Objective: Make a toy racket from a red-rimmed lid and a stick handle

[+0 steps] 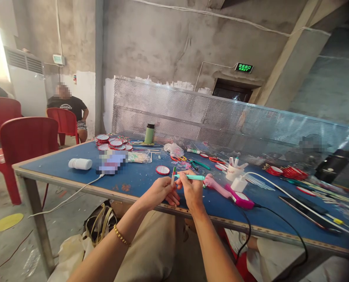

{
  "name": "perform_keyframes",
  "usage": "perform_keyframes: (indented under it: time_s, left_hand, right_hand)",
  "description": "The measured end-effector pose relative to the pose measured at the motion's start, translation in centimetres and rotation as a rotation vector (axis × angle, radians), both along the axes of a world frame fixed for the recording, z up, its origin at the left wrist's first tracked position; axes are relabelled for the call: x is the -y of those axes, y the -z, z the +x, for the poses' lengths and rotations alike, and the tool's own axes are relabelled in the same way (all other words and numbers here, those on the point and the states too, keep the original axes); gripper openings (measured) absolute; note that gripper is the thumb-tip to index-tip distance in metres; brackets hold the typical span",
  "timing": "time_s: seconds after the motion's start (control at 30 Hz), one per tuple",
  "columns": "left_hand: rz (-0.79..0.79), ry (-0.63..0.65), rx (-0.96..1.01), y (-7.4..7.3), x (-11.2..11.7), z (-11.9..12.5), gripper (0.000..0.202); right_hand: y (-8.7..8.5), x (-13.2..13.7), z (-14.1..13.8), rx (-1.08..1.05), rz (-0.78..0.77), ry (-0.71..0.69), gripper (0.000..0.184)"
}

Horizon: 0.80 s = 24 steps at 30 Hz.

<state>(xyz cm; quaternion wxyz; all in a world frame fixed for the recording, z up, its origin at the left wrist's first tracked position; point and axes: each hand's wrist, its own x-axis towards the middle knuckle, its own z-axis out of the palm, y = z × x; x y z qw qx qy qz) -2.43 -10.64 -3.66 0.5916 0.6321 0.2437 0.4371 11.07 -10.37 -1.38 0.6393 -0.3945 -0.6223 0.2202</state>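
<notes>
My left hand (162,188) pinches a thin flat stick (173,172), held upright just over the front edge of the table. Its upper end shows green and red. In my right hand (192,192) is a teal marker pen (195,177), gripped like a pencil, with its tip at the stick. Whether the tip touches the stick I cannot tell. Just beyond my hands lies a round red-rimmed disc (162,170) with a pale face. To the right, a pink-handled device (217,185) rests near a magenta box (241,197).
On the blue table (142,178) are a white bottle (80,164), a phone (112,162), stacked red-rimmed discs (116,143), a green flask (149,134), green-handled pliers (202,164) and a pen cup (233,172). Cables cross the right side. A perforated metal screen (168,105) stands behind. A person (67,105) sits left.
</notes>
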Motion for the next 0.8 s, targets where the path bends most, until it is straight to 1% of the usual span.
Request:
perform_keyframes:
  time_s: [0.3,0.5,0.8]
  left_hand:
    - [0.005,-0.010,-0.015,0.01,-0.03,0.06,0.043]
    - [0.011,-0.005,-0.008,0.15,-0.10,0.06,0.043]
    - [0.007,-0.002,-0.017,-0.03,0.00,0.00,0.045]
  right_hand:
    - [0.18,-0.17,0.12,0.011,-0.008,-0.010,0.020]
    - [0.18,-0.15,0.08,-0.002,-0.008,-0.018,0.019]
    - [0.22,-0.28,0.14,0.001,0.000,-0.002,0.019]
